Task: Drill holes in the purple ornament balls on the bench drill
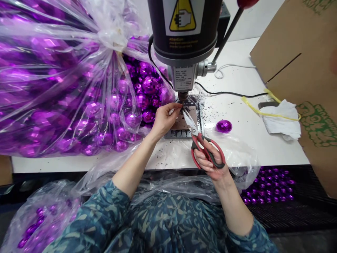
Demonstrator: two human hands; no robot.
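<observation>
My right hand (210, 160) grips a pair of scissors (195, 133) with red and black handles. The blades point up and left, over the base plate (198, 130) of a bench drill press (184, 49). Close to the blade tips, my left hand (165, 117) has its fingers pinched together under the drill's chuck (183, 95). Whatever lies between those fingertips is too small to make out. A flat brownish pad (184, 123) rests on the base, strewn with dark shavings. To the right, a single shiny purple faceted ball (223, 126) sits on the white table (237, 147).
A large clear plastic bag (65, 95) of purple faceted balls fills the left side. Cardboard boxes (302, 70) stand at right, near a white cloth (283, 121) and a yellow strap (252, 106). Below the table are a bag (44, 218) and a black crate (284, 214) with purple balls.
</observation>
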